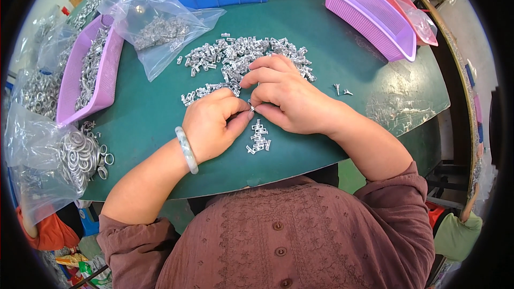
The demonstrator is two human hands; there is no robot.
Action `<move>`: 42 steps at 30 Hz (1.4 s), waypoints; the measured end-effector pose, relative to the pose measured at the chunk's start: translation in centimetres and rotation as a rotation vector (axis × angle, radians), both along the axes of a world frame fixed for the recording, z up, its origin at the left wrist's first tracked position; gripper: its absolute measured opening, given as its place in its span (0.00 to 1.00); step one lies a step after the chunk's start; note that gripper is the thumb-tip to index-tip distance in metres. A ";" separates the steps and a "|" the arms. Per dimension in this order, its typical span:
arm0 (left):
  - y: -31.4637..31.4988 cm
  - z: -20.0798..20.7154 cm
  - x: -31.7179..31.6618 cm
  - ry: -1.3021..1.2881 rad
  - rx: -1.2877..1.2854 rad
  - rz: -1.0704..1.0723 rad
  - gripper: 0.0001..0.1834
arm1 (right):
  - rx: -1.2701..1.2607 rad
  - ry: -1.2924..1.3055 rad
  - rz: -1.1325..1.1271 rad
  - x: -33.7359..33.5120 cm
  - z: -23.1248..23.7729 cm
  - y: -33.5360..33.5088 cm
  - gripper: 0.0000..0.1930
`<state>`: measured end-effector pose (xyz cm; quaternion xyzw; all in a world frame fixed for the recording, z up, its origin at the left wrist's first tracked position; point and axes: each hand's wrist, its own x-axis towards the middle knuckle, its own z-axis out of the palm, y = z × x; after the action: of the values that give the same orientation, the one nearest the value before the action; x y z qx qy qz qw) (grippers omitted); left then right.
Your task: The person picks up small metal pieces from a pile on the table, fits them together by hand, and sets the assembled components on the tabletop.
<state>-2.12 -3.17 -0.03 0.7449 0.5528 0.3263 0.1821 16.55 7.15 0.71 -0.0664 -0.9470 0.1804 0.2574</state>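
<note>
Two hands meet at the middle of the bench (144, 134) in the head view, their fingertips pinched together on a small silver metal piece (251, 108). The left hand (210, 120), with a pale bangle (186, 150) at its wrist, grips between thumb and forefinger; the right hand (292, 101) does likewise, its other fingers curled loosely above. The fingertips hide most of the piece, so I cannot tell its exact form or whether it is one part or two.

Beyond the hands spreads a loose heap of silver metal fittings (241, 56). Nearer the body lies a small cluster of similar fittings (259, 138), and two stray fittings (347, 92) sit apart on the right. A purple mesh basket (104, 88) of metal parts stands on the left, with a pile of silver rings (80, 155) just below it in the picture.

With so little of the piece exposed, a slight twist or uneven pressure could make it slip from the pinch. If it dropped, it might be lost among the lookalike fittings close by. The right hand's raised fingers overlap the heap in view; a careless sweep could scatter it or mix it into the nearer cluster.
</note>
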 end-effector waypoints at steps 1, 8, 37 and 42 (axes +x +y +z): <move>0.1 0.0 0.0 0.002 0.025 -0.001 0.05 | 0.001 0.000 -0.001 0.0 0.0 0.0 0.04; 0.2 -0.1 0.0 -0.065 0.039 -0.013 0.03 | -0.006 -0.075 -0.024 0.6 0.1 0.4 0.11; 0.1 -0.3 -0.1 -0.131 0.025 0.058 0.03 | 0.043 -0.052 -0.094 0.5 -0.2 0.5 0.03; -0.2 -0.1 0.0 -0.107 0.013 0.037 0.04 | 0.043 -0.074 -0.101 0.5 -0.2 0.5 0.03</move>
<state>-2.13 -3.32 -0.13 0.7171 0.5538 0.3726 0.2002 17.10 7.64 0.53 -0.1150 -0.9550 0.1443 0.2321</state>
